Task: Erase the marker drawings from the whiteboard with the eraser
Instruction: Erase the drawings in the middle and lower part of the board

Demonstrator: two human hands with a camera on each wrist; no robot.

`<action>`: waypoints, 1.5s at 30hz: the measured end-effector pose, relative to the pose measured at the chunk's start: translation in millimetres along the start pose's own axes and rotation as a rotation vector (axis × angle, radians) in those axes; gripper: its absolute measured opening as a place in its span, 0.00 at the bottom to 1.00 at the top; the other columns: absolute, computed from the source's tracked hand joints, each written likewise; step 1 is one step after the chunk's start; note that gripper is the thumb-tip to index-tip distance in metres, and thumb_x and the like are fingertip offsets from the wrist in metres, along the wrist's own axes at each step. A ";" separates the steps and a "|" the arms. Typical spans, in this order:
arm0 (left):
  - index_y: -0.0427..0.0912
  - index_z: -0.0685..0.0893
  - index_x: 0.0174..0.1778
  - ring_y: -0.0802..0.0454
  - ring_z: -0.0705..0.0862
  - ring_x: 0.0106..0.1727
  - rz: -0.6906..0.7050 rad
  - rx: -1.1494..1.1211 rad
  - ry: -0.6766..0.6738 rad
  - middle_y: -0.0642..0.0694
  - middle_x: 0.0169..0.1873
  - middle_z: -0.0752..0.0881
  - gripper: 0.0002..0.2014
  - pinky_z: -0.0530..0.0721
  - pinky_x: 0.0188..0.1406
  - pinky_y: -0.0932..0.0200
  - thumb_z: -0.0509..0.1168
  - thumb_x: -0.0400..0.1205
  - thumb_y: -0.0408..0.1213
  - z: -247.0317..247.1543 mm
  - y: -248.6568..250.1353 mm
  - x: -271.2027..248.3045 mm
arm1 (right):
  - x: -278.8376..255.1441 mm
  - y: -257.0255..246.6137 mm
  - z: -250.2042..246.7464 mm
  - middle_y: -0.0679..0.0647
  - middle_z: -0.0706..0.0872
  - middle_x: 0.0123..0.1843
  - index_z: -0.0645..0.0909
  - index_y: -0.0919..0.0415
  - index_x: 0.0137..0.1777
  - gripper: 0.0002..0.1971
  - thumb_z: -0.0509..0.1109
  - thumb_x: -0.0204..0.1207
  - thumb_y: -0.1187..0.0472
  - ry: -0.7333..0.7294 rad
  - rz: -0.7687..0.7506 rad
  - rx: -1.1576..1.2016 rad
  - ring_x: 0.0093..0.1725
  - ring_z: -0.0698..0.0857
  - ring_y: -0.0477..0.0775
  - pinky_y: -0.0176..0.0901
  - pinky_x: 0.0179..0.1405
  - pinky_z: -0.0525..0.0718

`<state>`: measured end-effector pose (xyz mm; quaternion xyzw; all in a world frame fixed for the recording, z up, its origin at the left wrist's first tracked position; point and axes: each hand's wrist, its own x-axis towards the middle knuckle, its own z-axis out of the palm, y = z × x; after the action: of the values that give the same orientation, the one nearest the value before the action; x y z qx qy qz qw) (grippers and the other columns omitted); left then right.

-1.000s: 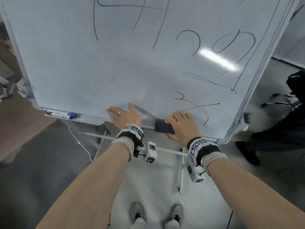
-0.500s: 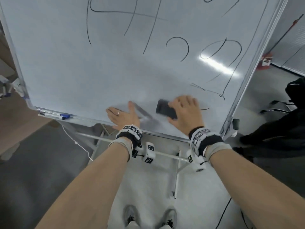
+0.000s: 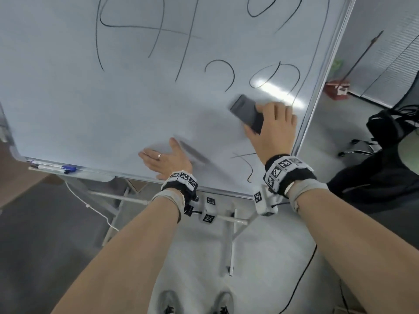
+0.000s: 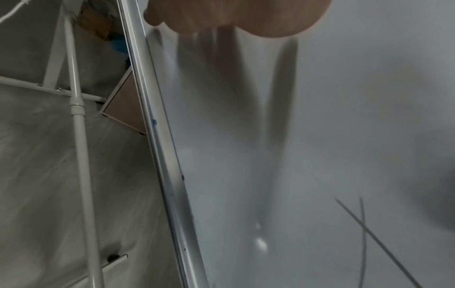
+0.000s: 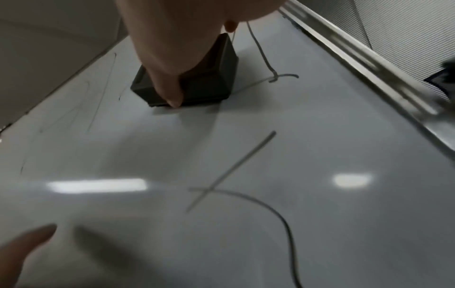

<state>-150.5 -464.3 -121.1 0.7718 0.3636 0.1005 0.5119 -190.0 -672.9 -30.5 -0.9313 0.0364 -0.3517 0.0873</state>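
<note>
A tilted whiteboard (image 3: 90, 98) on a stand fills the head view, with black marker lines (image 3: 158, 30) across its upper and right parts. My right hand (image 3: 272, 123) grips a dark grey eraser (image 3: 247, 113) and holds it flat on the board near the right edge, just below two looped drawings (image 3: 275, 74). The right wrist view shows the eraser (image 5: 197, 81) under my thumb, with a crossed stroke (image 5: 231, 175) below it. My left hand (image 3: 165, 160) lies flat on the board near its bottom edge, fingers straight, and its palm (image 4: 236, 17) shows in the left wrist view.
A blue-capped marker (image 3: 56, 168) lies on the tray at the board's lower left. The white stand legs (image 3: 229, 241) are below, my shoes between them. A black chair (image 3: 385, 141) stands at the right, and a cable (image 3: 299, 279) runs over the floor.
My right hand has slid the eraser up and to the right, from the bottom edge towards the loops. Strokes low on the right of the board are gone. The left hand stays put.
</note>
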 end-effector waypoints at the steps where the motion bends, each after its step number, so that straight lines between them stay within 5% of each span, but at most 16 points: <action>1: 0.38 0.46 0.87 0.46 0.48 0.87 0.012 0.005 0.000 0.47 0.87 0.46 0.45 0.60 0.77 0.27 0.54 0.84 0.63 1.6 -2.7 -0.6 | -12.6 0.5 4.6 0.58 0.80 0.56 0.77 0.56 0.58 0.23 0.78 0.66 0.50 -0.063 -0.042 0.028 0.56 0.77 0.62 0.54 0.55 0.71; 7: 0.38 0.47 0.87 0.46 0.49 0.87 0.066 0.081 0.034 0.46 0.87 0.49 0.44 0.62 0.78 0.28 0.54 0.84 0.64 9.9 -18.5 -6.7 | -115.2 3.2 29.0 0.56 0.81 0.53 0.80 0.54 0.53 0.26 0.85 0.57 0.51 -0.513 -0.358 -0.007 0.52 0.77 0.62 0.54 0.51 0.72; 10: 0.38 0.47 0.87 0.46 0.48 0.87 0.060 0.093 0.023 0.47 0.87 0.47 0.44 0.62 0.77 0.27 0.53 0.84 0.64 11.0 -17.6 -12.6 | -103.6 10.3 16.1 0.56 0.82 0.54 0.80 0.54 0.56 0.24 0.83 0.62 0.50 -0.445 -0.343 -0.050 0.53 0.77 0.61 0.54 0.51 0.69; 17: 0.39 0.48 0.87 0.47 0.49 0.87 0.058 0.035 0.003 0.48 0.87 0.48 0.44 0.56 0.79 0.26 0.56 0.83 0.62 14.6 10.4 -29.8 | -1.0 35.9 -24.6 0.57 0.82 0.56 0.77 0.56 0.58 0.22 0.74 0.70 0.47 -0.023 0.067 -0.110 0.54 0.77 0.63 0.54 0.53 0.69; 20: 0.39 0.49 0.87 0.46 0.50 0.87 0.075 0.050 0.012 0.47 0.87 0.48 0.44 0.56 0.79 0.27 0.56 0.83 0.62 16.7 6.9 -28.4 | -19.7 36.2 -17.1 0.55 0.81 0.55 0.77 0.56 0.57 0.23 0.77 0.66 0.46 -0.099 0.018 -0.091 0.54 0.78 0.61 0.53 0.56 0.68; 25: 0.38 0.48 0.87 0.44 0.51 0.87 0.156 0.149 0.009 0.45 0.87 0.49 0.43 0.61 0.77 0.26 0.54 0.84 0.62 21.9 -16.8 -35.8 | -113.0 35.7 8.9 0.53 0.81 0.49 0.76 0.55 0.50 0.26 0.82 0.58 0.44 -0.508 -0.381 -0.179 0.52 0.77 0.59 0.54 0.58 0.67; 28: 0.37 0.48 0.87 0.43 0.52 0.87 0.167 0.183 0.019 0.45 0.87 0.49 0.43 0.63 0.76 0.26 0.52 0.84 0.62 25.6 -22.0 -41.5 | -130.2 41.1 13.2 0.53 0.81 0.48 0.77 0.56 0.49 0.25 0.81 0.60 0.45 -0.568 -0.429 -0.203 0.52 0.78 0.60 0.54 0.58 0.68; 31: 0.37 0.48 0.87 0.43 0.52 0.87 0.149 0.154 0.022 0.45 0.87 0.50 0.43 0.60 0.77 0.25 0.51 0.84 0.63 25.1 -15.0 -46.4 | -113.1 46.5 1.4 0.53 0.82 0.49 0.77 0.56 0.50 0.26 0.82 0.60 0.43 -0.499 -0.370 -0.238 0.53 0.77 0.60 0.54 0.59 0.67; 38: 0.37 0.51 0.86 0.42 0.51 0.87 0.137 0.021 0.003 0.44 0.87 0.50 0.41 0.59 0.76 0.25 0.56 0.85 0.58 17.1 30.9 -59.9 | -12.3 76.3 -34.4 0.52 0.83 0.56 0.77 0.53 0.57 0.24 0.79 0.65 0.45 -0.179 0.041 -0.183 0.56 0.77 0.60 0.54 0.58 0.67; 42: 0.35 0.49 0.86 0.41 0.49 0.87 0.146 -0.008 -0.018 0.42 0.87 0.48 0.40 0.55 0.80 0.38 0.58 0.86 0.55 11.5 53.4 -59.4 | 2.3 81.0 -35.3 0.53 0.82 0.56 0.77 0.54 0.57 0.23 0.79 0.66 0.47 -0.188 0.096 -0.096 0.56 0.78 0.60 0.53 0.55 0.72; 45: 0.34 0.49 0.86 0.42 0.48 0.87 0.149 -0.001 -0.022 0.42 0.87 0.47 0.41 0.53 0.81 0.43 0.58 0.86 0.54 13.2 54.4 -58.6 | -27.2 76.0 -22.7 0.53 0.82 0.52 0.77 0.55 0.53 0.23 0.81 0.62 0.48 -0.338 0.000 0.010 0.52 0.80 0.59 0.52 0.54 0.75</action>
<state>-160.5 -524.3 -67.4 0.7974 0.2994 0.1300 0.5075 -225.8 -747.1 -45.7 -0.9767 0.0192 -0.1904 0.0968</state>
